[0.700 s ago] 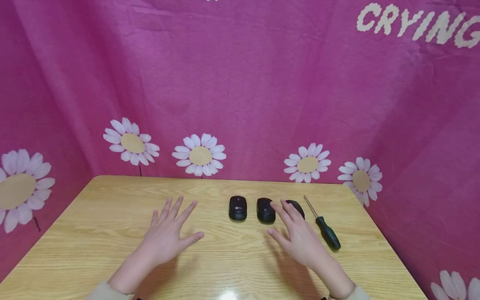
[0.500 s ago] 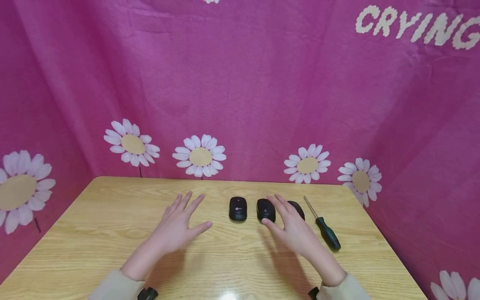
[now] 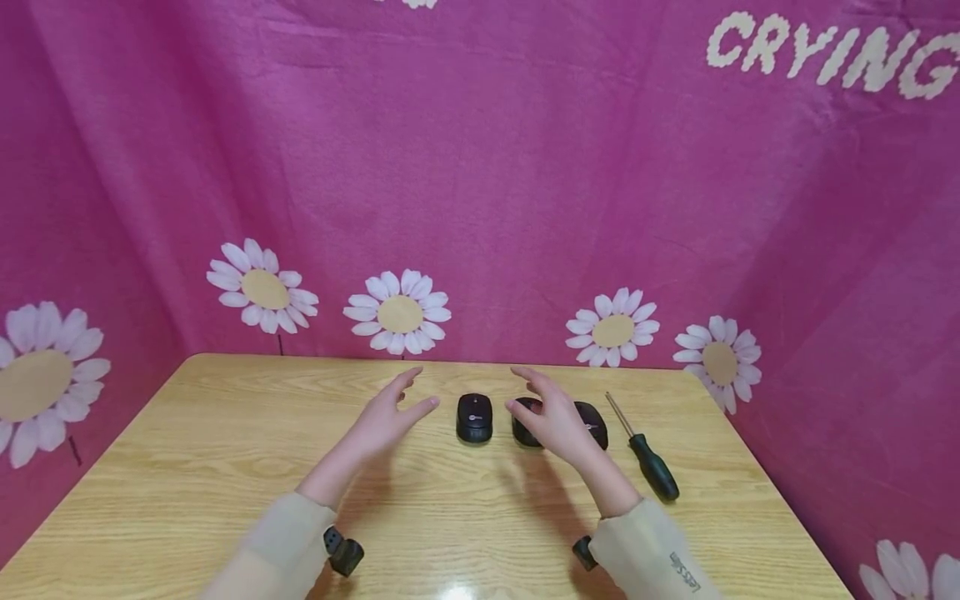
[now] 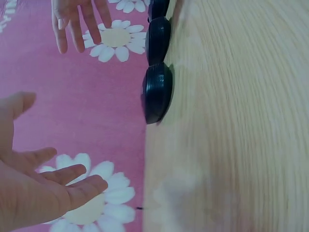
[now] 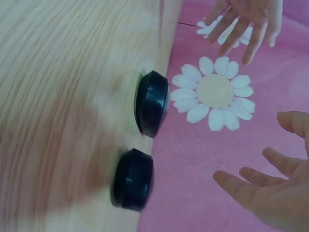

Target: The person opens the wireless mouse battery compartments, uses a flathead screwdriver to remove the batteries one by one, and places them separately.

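Three black computer mice stand in a row at the back of the table. The left mouse (image 3: 474, 418) lies between my two hands in the head view. My left hand (image 3: 386, 418) is raised to its left, fingers apart and slightly bent, holding nothing. Over the middle mouse (image 3: 522, 432) hovers my right hand (image 3: 555, 423), also with nothing in it and partly hiding that mouse. The right mouse (image 3: 594, 425) shows just beyond this hand. In the right wrist view, a gap separates the fingers (image 5: 236, 188) from the nearest mouse (image 5: 133, 179).
A screwdriver (image 3: 654, 467) with a dark green handle lies to the right of the mice. Behind the wooden table (image 3: 225, 450) hangs a pink cloth (image 3: 480, 183) printed with daisies. Dark straps with small devices (image 3: 345, 557) sit at the cuffs.
Both hands have moved forward and inward, toward each other, and turned so the palms face more inward. The mice and the screwdriver stay where they were.
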The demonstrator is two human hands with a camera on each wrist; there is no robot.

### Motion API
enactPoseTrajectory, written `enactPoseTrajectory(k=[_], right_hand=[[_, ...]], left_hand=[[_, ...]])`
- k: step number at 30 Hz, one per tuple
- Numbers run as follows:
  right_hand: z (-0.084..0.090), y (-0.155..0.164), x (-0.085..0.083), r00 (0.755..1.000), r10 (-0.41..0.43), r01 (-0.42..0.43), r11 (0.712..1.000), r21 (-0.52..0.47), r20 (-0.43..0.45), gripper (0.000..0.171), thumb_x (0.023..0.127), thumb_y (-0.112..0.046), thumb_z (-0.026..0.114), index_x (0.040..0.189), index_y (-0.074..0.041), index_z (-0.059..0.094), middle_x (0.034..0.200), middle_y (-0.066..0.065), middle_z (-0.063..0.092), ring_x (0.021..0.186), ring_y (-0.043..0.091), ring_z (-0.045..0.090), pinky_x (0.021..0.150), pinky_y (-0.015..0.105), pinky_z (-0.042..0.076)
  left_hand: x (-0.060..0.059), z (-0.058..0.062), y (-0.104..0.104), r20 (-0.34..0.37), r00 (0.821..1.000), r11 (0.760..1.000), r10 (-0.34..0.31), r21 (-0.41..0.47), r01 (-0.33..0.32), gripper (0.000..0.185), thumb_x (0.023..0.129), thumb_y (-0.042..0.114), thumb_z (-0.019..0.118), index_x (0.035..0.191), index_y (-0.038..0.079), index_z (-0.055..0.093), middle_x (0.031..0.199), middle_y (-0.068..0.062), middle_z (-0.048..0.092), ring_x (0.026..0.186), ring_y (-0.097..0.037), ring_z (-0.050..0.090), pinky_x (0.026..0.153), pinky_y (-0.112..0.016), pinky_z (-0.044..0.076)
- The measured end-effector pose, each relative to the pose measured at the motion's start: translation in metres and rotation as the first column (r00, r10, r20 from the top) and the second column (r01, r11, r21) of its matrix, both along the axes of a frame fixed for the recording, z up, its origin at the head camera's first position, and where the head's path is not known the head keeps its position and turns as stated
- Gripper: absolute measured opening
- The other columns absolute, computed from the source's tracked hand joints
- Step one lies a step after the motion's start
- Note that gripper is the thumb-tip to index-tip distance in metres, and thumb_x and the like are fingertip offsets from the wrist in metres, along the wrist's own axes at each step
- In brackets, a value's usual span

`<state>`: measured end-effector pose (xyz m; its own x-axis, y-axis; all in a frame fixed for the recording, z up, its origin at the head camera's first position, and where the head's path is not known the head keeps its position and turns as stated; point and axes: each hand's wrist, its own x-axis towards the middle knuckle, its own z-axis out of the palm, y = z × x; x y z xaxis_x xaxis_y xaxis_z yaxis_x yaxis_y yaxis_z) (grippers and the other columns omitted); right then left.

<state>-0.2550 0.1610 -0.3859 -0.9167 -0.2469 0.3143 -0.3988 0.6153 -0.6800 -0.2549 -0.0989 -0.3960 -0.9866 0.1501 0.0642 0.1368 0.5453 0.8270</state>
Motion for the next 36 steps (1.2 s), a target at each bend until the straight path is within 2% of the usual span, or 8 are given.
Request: enactPoseTrajectory(k=[5, 12, 19, 25, 29, 36], right_hand=[[-0.01, -0.008, -0.012, 0.995, -0.029, 0.036, 0.997, -0.073, 0.093, 0.053, 0.088, -0.019, 0.066, 0.137, -0.009, 0.047, 0.139, 0.019, 0.047, 0.119, 0.037, 0.053, 0.095, 0.048, 0.046], [-0.028, -0.018, -0.023, 0.967, -0.04, 0.098, 0.969, -0.225, 0.25, 0.052, 0.091, -0.017, 0.062, 0.138, -0.004, 0.043, 0.133, 0.025, 0.051, 0.117, 0.038, 0.054, 0.092, 0.044, 0.05], [-0.041, -0.025, -0.025, 0.932, -0.034, 0.121, 0.967, -0.222, 0.361, 0.055, 0.092, -0.02, 0.06, 0.141, -0.003, 0.039, 0.135, 0.028, 0.048, 0.122, 0.04, 0.048, 0.096, 0.046, 0.046], [-0.043, -0.029, -0.026, 0.892, -0.025, 0.134, 0.968, -0.213, 0.452, 0.056, 0.093, -0.016, 0.057, 0.142, 0.001, 0.036, 0.136, 0.031, 0.043, 0.106, 0.037, 0.059, 0.084, 0.04, 0.053], [-0.049, -0.031, -0.03, 0.883, -0.014, 0.132, 0.967, -0.22, 0.469, 0.056, 0.093, -0.014, 0.057, 0.142, 0.004, 0.035, 0.136, 0.031, 0.043, 0.094, 0.034, 0.063, 0.08, 0.038, 0.054], [-0.056, -0.035, -0.035, 0.877, 0.003, 0.122, 0.965, -0.23, 0.48, 0.057, 0.092, -0.012, 0.058, 0.141, 0.006, 0.034, 0.137, 0.033, 0.041, 0.105, 0.036, 0.061, 0.083, 0.039, 0.054]], left_hand=[[-0.013, -0.009, 0.008, 0.055, 0.998, 0.993, 0.014, 0.118, -0.02, 0.065, 0.09, 0.031, 0.062, 0.145, 0.011, 0.034, 0.143, -0.025, 0.04, 0.126, -0.045, 0.042, 0.103, -0.052, 0.037], [-0.022, -0.025, 0.021, 0.163, 0.987, 0.964, -0.004, 0.264, -0.04, 0.064, 0.091, 0.029, 0.061, 0.145, 0.009, 0.033, 0.144, -0.024, 0.037, 0.13, -0.04, 0.04, 0.101, -0.052, 0.04], [-0.029, -0.041, 0.035, 0.265, 0.964, 0.921, -0.027, 0.38, -0.079, 0.065, 0.09, 0.022, 0.062, 0.145, 0.005, 0.032, 0.143, -0.027, 0.036, 0.126, -0.04, 0.043, 0.096, -0.054, 0.043], [-0.034, -0.051, 0.044, 0.287, 0.953, 0.884, -0.094, 0.465, -0.053, 0.066, 0.089, 0.015, 0.062, 0.145, 0.001, 0.03, 0.143, -0.031, 0.034, 0.128, -0.043, 0.041, 0.099, -0.055, 0.041], [-0.036, -0.055, 0.047, 0.285, 0.951, 0.868, -0.124, 0.495, -0.035, 0.068, 0.087, 0.012, 0.064, 0.145, 0.001, 0.029, 0.143, -0.031, 0.034, 0.13, -0.042, 0.038, 0.101, -0.054, 0.039], [-0.039, -0.057, 0.05, 0.267, 0.951, 0.871, -0.153, 0.492, 0.002, 0.071, 0.083, 0.006, 0.066, 0.143, -0.002, 0.03, 0.14, -0.032, 0.038, 0.13, -0.041, 0.038, 0.102, -0.053, 0.038]])
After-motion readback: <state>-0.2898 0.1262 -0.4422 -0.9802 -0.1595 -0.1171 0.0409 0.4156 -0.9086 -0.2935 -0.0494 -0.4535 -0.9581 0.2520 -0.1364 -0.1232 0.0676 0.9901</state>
